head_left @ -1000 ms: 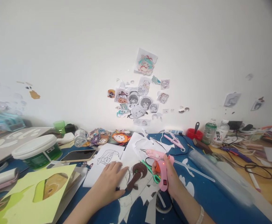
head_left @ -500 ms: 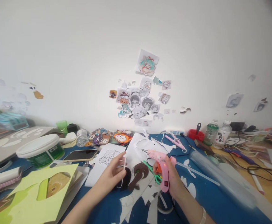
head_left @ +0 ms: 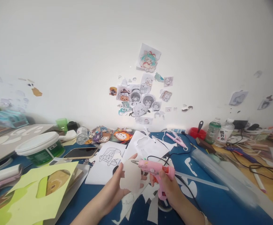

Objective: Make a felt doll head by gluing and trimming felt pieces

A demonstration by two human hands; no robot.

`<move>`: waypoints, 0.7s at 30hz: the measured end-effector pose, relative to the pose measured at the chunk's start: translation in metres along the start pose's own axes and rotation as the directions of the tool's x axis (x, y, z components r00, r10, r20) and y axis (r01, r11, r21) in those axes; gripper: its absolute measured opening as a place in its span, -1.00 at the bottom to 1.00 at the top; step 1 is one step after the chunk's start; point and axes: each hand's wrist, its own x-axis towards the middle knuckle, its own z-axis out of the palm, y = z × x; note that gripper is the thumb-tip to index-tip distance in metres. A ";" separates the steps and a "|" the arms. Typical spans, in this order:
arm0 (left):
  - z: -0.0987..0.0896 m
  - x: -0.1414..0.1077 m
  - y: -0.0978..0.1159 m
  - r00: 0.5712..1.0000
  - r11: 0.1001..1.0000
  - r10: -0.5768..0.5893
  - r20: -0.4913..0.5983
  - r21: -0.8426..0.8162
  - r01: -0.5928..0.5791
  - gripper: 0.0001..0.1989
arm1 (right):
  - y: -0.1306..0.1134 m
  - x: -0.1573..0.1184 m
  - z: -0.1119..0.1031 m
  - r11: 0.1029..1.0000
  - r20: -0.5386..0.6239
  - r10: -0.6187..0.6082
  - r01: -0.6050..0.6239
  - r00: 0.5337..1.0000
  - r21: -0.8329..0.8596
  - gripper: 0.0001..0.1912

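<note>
My left hand (head_left: pixel 116 182) grips a rounded off-white cutout (head_left: pixel 130 178) by its edges, its flat face turned toward me. In my right hand (head_left: pixel 168 186) is a pink hot glue gun (head_left: pixel 150 166), held by the handle. Its metal nozzle points left and overlaps the cutout's upper right part; whether it touches, I cannot tell. A long translucent glue stick (head_left: pixel 202 180) sticks out of the gun's back. Left of the hands lies a white sheet with a line drawing (head_left: pixel 109 157). White paper scraps (head_left: pixel 152 206) lie below the hands on the blue table surface (head_left: pixel 80 190).
Yellow cut paper (head_left: pixel 31 200), a green tub with a white lid (head_left: pixel 40 147) and a phone (head_left: pixel 80 152) lie to the left. On the right are a clear plastic roll (head_left: pixel 223 178), two bottles (head_left: pixel 213 131) and a red container (head_left: pixel 196 133). The gun's black cord (head_left: pixel 190 187) runs beneath my right arm.
My left hand has turned the cutout from edge-on to face-on. The glue gun has moved left and slightly down, bringing its nozzle to the cutout. The brown pieces are now mostly covered.
</note>
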 end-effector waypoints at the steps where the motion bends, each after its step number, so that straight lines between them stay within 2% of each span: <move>1: 0.000 0.000 0.000 1.000 1.000 -0.001 0.002 0.001 0.001 -0.23 | 0.001 -0.001 0.000 1.000 -0.003 0.019 -0.020 1.000 -0.012 -0.39; 5: -0.001 -0.001 0.001 1.000 1.000 -0.001 -0.003 0.019 0.001 -0.25 | 0.005 -0.003 -0.001 0.995 -0.013 0.088 -0.088 0.996 -0.051 -0.38; 9: -0.001 -0.001 0.001 1.000 0.999 -0.011 -0.011 0.032 0.011 -0.27 | 0.002 -0.004 0.001 0.993 -0.030 0.102 -0.103 0.994 -0.055 -0.39; 16: 0.001 -0.004 0.004 0.999 0.995 -0.044 -0.012 0.093 0.045 -0.21 | -0.004 -0.001 0.001 0.996 -0.003 0.069 -0.069 0.998 -0.057 -0.38; 21: 0.006 -0.003 0.004 1.000 0.999 0.003 -0.010 0.045 -0.003 -0.24 | -0.007 0.002 0.000 0.999 0.010 0.014 -0.013 1.000 -0.036 -0.36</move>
